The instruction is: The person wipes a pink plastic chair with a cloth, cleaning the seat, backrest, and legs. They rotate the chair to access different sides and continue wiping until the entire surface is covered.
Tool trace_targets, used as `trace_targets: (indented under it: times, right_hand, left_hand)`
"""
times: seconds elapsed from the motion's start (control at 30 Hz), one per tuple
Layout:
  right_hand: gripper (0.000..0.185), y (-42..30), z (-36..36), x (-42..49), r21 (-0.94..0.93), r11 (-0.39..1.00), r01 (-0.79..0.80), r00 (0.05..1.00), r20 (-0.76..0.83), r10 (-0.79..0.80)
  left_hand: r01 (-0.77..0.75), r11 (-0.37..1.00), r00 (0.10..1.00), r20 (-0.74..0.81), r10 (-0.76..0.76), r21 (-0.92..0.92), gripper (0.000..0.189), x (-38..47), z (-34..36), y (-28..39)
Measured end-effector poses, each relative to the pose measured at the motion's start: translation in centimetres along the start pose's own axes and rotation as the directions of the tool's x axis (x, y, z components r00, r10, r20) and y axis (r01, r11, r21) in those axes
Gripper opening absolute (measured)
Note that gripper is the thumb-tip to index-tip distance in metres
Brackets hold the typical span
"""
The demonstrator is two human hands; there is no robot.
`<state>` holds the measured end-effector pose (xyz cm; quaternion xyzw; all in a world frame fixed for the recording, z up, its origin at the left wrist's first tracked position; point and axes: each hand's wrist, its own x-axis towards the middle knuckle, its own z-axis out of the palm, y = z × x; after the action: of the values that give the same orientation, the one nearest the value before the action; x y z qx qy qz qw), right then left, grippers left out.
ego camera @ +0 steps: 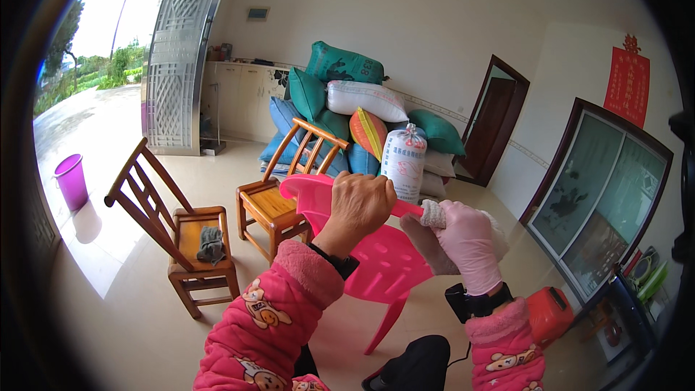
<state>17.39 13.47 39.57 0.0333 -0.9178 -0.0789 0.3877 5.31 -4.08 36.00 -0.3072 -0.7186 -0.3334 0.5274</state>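
Note:
A pink plastic chair [380, 266] stands before me, tilted in the view. My bare left hand [362, 203] is closed around the top of its backrest. My right hand [468, 239], in a pink glove, holds a whitish cloth [434, 214] around the same rail, a little to the right of my left hand. A greyish-brown part of the cloth hangs below, beside the glove. Part of the backrest is hidden behind my left hand and sleeve.
Two wooden chairs stand to the left, one [203, 217] bearing a dark grey cloth [210, 245]. A purple bucket [72, 182] is farther left. Stuffed sacks [366, 100] are piled by the wall. A red stool-like object [548, 312] stands at the right, near a sliding glass door [597, 201].

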Motion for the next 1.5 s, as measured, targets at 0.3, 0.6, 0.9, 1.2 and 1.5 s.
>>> trace_targets:
  times: [0.3,0.6,0.9,1.2,1.5]
  right_hand:
    - [0.013,-3.6,0.7,2.6,-0.069,0.994,0.089,0.996,-0.004,-0.089]
    - [0.017,-6.6,1.7,5.7,0.026,0.995,0.101,0.979,0.175,-0.104]
    - [0.033,2.8,-2.2,0.3,0.535,0.842,0.062,0.964,-0.252,0.089]
    - [0.044,5.3,3.9,-3.6,0.529,0.793,-0.304,0.849,-0.228,0.477]
    - [0.047,4.7,3.5,-4.1,0.49,0.821,-0.294,0.863,-0.235,0.448]
  left_hand:
    - [0.039,0.995,0.999,0.026,-0.036,-0.092,0.03,0.0,-0.1,0.1]
    - [0.021,0.999,0.998,0.066,-0.019,-0.038,0.027,0.4,0.0,-1.3]
    - [0.035,0.998,0.99,0.132,-0.042,0.06,0.018,1.8,-2.6,1.1]
    - [-0.419,0.908,0.863,0.313,0.396,0.006,0.033,1.0,0.0,11.0]
    - [-0.588,0.808,0.784,0.268,0.56,0.031,0.021,1.3,0.9,7.9]
